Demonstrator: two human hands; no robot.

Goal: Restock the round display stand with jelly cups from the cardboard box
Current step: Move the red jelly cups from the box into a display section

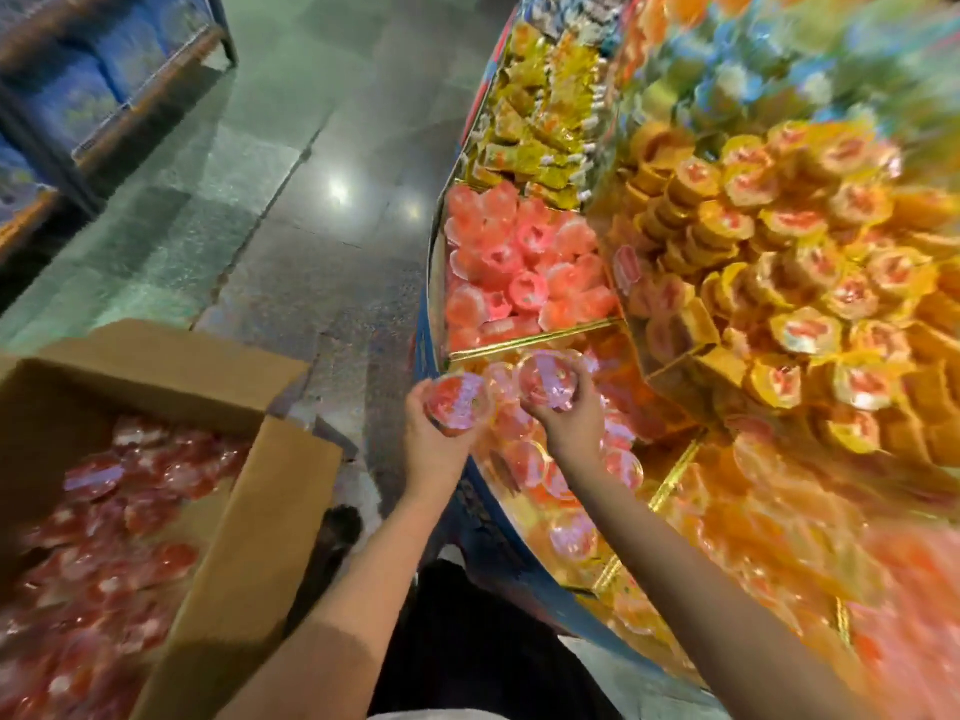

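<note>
Cardboard box (249, 485) stands open at the left, full of red jelly cups (119, 511). Just right of it, the left hand (434, 439) grips one red jelly cup (457, 402); the right hand (569, 413) grips another (545, 379) over the round display stand's (467, 491) orange-cup compartment.

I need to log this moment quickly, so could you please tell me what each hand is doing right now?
Left hand: grips a red jelly cup.
Right hand: grips another jelly cup, over the display stand.
</note>
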